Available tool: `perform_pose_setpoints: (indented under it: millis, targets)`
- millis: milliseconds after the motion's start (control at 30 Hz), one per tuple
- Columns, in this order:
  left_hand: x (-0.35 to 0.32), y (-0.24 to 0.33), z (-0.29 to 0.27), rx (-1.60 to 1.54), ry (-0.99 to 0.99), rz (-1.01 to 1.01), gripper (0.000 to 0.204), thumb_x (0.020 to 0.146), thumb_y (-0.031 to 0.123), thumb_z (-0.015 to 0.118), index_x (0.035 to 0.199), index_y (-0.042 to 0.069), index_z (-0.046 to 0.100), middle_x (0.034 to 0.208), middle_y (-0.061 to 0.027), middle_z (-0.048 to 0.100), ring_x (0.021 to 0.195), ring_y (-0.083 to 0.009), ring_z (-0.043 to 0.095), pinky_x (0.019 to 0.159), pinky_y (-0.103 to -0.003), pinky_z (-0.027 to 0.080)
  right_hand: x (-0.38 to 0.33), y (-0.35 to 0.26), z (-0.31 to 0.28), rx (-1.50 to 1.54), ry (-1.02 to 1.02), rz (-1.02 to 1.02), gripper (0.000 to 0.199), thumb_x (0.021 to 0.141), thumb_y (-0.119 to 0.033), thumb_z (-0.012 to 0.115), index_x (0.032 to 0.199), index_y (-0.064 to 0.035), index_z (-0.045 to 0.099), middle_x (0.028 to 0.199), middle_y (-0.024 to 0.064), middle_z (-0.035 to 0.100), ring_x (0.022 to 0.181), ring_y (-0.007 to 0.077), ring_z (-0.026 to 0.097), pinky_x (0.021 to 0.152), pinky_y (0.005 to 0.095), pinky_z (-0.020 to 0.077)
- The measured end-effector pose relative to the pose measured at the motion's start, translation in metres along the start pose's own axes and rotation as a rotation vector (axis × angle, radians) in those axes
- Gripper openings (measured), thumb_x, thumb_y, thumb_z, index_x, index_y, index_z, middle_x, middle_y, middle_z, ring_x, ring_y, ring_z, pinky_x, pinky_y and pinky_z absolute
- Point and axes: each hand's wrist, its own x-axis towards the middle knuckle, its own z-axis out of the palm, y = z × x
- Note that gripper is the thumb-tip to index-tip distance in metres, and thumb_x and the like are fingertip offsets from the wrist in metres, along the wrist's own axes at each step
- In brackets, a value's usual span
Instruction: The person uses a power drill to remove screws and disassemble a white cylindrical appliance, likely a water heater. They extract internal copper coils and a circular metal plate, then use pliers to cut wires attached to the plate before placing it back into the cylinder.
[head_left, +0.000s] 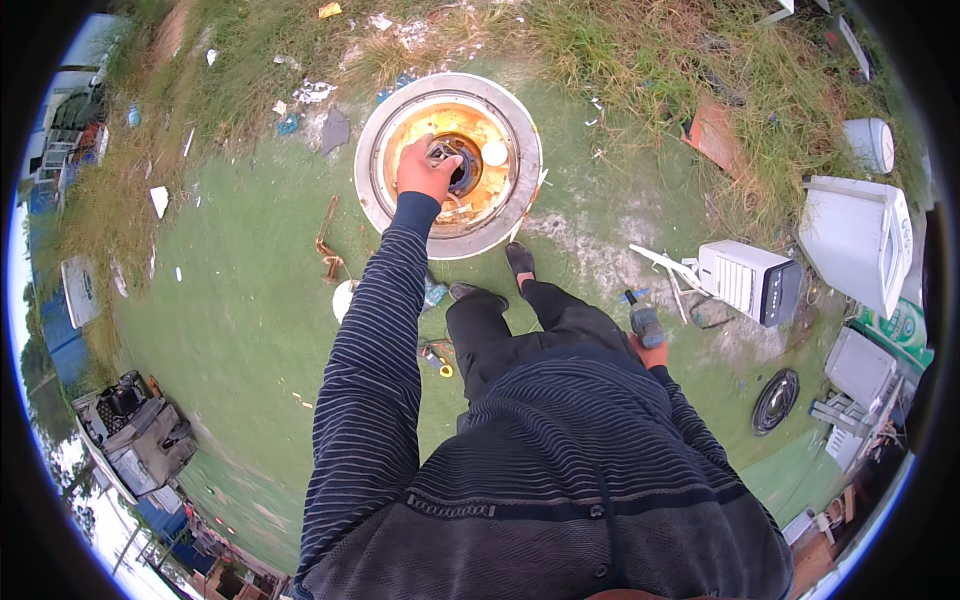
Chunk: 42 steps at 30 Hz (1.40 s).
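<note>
A round appliance tub [530, 190] with a pale grey rim and a rust-yellow, stained inside lies on the ground beyond my feet. My left hand [422, 172] reaches over it, with thumb and fingers curled round a small greyish part just above the dark hub [462, 182] at its centre; I cannot make out what that part is. A white round piece [494, 153] sits beside the hub. Low at my right side, my right hand [652, 354] is closed on the grip of a dark cordless drill [645, 322], which points away from me.
To the right stand a white computer-tower-like case [745, 280], a larger white appliance housing [855, 235] and a coiled black hose [775, 402]. A yellow-handled tool [444, 369] lies by my left foot. Rusty bent metal [328, 245] lies left of the tub. Grass and litter border the green ground.
</note>
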Motion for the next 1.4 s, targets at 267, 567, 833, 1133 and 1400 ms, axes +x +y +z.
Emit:
perform_pose_setpoints:
  millis: [267, 567, 833, 1133, 1400]
  targets:
    - [-0.053, -0.017, -0.012, 0.024, -0.083, 0.147, 0.034, 0.1, 0.014, 0.059, 0.131, 0.0, 0.064, 0.125, -0.0273, 0.066, 0.113, -0.0403, 0.064, 0.096, -0.045, 0.051, 0.006, 0.006, 0.003, -0.048, -0.001, 0.009, 0.073, 0.072, -0.05, 0.092, 0.119, 0.0014, 0.069, 0.112, 0.0142, 0.075, 0.101, 0.0214, 0.07, 0.09, 0.0373, 0.0538]
    - [-0.05, -0.003, 0.017, 0.509, 0.109, 0.2, 0.009, 0.083, 0.02, 0.075, 0.084, 0.013, 0.08, 0.139, -0.0164, 0.056, 0.128, -0.0401, 0.049, 0.104, -0.058, 0.04, 0.008, -0.001, -0.012, -0.099, -0.023, -0.015, 0.066, 0.072, -0.056, 0.088, 0.103, 0.0004, 0.074, 0.096, 0.0172, 0.077, 0.091, 0.0297, 0.074, 0.079, 0.0426, 0.0551]
    - [-0.023, -0.03, 0.021, 0.465, -0.125, 0.141, 0.017, 0.082, 0.019, 0.077, 0.092, 0.005, 0.074, 0.137, -0.0199, 0.061, 0.122, -0.0353, 0.059, 0.103, -0.049, 0.047, 0.013, 0.024, -0.014, -0.236, -0.024, -0.033, 0.08, 0.068, -0.068, 0.084, 0.11, -0.0007, 0.072, 0.104, 0.0198, 0.075, 0.101, 0.0358, 0.072, 0.085, 0.0448, 0.0553]
    - [0.002, -0.006, 0.014, 0.697, -0.316, 0.303, 0.021, 0.085, 0.007, 0.066, 0.106, 0.003, 0.069, 0.103, -0.0155, 0.073, 0.11, -0.0365, 0.065, 0.092, -0.044, 0.054, 0.004, 0.015, -0.017, -0.054, -0.021, -0.016, 0.075, 0.07, -0.06, 0.087, 0.11, 0.0014, 0.072, 0.103, 0.0196, 0.076, 0.098, 0.0329, 0.073, 0.085, 0.0426, 0.0545]
    - [-0.003, -0.005, 0.037, 0.629, -0.52, 0.118, 0.017, 0.091, 0.012, 0.062, 0.1, 0.004, 0.075, 0.102, -0.0209, 0.074, 0.097, -0.0354, 0.072, 0.086, -0.048, 0.058, -0.003, -0.015, -0.021, -0.027, 0.001, -0.061, 0.072, 0.071, -0.055, 0.088, 0.111, 0.0021, 0.071, 0.103, 0.0177, 0.076, 0.097, 0.0283, 0.073, 0.086, 0.0413, 0.0543]
